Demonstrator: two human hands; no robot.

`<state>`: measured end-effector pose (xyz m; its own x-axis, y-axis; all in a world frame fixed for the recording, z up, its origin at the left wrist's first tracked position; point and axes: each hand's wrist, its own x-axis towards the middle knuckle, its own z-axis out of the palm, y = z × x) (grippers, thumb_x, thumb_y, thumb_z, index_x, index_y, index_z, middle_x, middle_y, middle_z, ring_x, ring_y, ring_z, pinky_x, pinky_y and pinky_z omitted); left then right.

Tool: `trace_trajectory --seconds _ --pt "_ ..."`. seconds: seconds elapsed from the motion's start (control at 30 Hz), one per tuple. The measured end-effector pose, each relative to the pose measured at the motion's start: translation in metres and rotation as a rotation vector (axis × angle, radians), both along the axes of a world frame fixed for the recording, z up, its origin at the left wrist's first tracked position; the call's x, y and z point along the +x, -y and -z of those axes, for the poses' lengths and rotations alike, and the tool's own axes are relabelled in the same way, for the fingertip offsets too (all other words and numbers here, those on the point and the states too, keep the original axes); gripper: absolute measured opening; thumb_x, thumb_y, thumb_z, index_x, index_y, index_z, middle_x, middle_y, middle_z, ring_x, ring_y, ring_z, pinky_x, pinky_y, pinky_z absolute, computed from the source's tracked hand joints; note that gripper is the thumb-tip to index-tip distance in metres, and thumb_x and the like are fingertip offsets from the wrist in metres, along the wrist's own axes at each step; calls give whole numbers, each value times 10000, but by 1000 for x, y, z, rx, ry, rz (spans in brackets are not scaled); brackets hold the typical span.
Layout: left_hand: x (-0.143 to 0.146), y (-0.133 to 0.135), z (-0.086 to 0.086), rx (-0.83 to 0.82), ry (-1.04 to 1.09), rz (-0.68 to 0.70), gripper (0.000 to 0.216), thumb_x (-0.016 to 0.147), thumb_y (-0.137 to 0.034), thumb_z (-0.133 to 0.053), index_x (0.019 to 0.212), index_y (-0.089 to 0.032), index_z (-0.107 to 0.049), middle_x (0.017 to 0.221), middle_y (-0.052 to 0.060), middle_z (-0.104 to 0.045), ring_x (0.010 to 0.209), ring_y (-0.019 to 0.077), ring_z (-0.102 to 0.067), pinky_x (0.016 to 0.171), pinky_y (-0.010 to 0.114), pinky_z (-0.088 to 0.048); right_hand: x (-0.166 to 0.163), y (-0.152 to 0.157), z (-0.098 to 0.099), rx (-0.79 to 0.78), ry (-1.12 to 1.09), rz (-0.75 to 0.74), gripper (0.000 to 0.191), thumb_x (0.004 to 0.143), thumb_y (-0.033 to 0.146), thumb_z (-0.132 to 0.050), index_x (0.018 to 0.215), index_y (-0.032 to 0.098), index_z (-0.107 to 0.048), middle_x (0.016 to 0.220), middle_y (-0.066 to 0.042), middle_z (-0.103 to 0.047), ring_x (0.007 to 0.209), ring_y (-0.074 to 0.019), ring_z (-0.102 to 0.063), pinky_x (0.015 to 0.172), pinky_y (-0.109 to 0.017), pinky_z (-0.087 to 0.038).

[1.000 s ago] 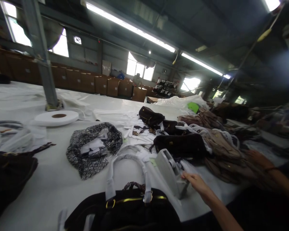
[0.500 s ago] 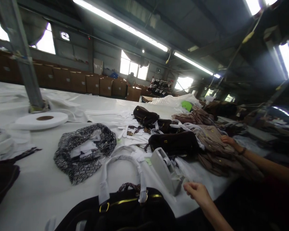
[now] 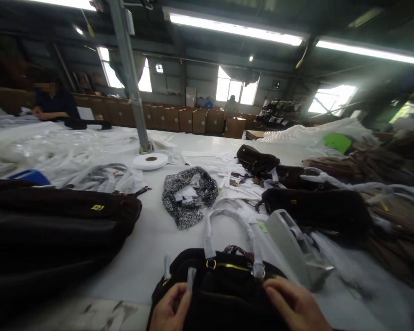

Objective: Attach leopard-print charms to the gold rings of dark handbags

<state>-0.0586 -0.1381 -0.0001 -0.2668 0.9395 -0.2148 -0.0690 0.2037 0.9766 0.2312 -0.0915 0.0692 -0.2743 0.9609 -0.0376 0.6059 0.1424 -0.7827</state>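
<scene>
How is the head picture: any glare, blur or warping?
Head view: the ceiling tube lights and windows blow out white; the wide lens bends the edges, so the post leans; the right side smears over the brown bags; the black bag under the left hand and right hand is dark.

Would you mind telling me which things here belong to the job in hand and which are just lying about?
In hand: left hand, right hand, black handbag, its white-wrapped handles.
Lying about: tape dispenser, patterned cloth, white tape roll, dark bags, brown bags.
</scene>
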Motion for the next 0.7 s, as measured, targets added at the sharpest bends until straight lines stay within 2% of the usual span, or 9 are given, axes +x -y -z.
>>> trace_trajectory --seconds 0.07,0.1,0.2,0.3,0.5,0.6,0.7 --pt "-1 1 -3 12 -61 14 411 734 -545 -612 811 -143 -655 622 -9 -627 601 146 -577 544 193 -460 -57 -2 -14 18 -24 -288 246 861 359 -508 808 220 -704 764 -26 -686 726 -184 -629 671 -231 -448" --pt "-1 2 -4 22 -92 27 404 749 -537 -598 816 -142 -654 636 -5 -627 617 151 -581 567 199 -465 -82 -4 -17 29 -46 -386 227 855 318 -520 798 210 -711 737 -20 -678 689 -165 -621 638 -216 -433" --pt "-2 3 -2 66 -169 52 388 787 -521 -553 818 -147 -648 685 9 -631 665 169 -596 621 218 -476 -132 -11 -15 33 -51 -532 185 832 237 -555 777 186 -724 720 -12 -683 654 -136 -604 593 -191 -400" --pt "-3 2 7 96 -217 52 378 803 -522 -515 801 -163 -631 709 17 -630 669 175 -595 624 228 -473 -151 -17 -5 45 7 -562 210 832 208 -540 725 164 -715 667 -7 -676 591 -118 -577 533 -186 -359" --pt "-2 3 18 107 -302 58 349 845 -496 -447 776 -183 -585 727 19 -616 680 174 -582 625 234 -445 -160 -24 1 88 150 -553 235 806 200 -528 646 156 -693 594 -10 -653 522 -116 -544 486 -205 -306" --pt "-1 3 18 115 -328 55 338 856 -483 -432 763 -187 -566 727 16 -611 668 167 -568 615 231 -424 -164 -27 2 103 191 -515 244 776 191 -533 577 147 -667 492 9 -575 457 -100 -477 440 -212 -245" --pt "-1 4 15 111 -353 53 320 858 -467 -436 765 -188 -561 711 7 -585 643 155 -541 600 228 -402 -168 -30 6 42 178 -457 244 743 190 -555 519 138 -637 421 37 -465 419 -82 -388 410 -208 -202"
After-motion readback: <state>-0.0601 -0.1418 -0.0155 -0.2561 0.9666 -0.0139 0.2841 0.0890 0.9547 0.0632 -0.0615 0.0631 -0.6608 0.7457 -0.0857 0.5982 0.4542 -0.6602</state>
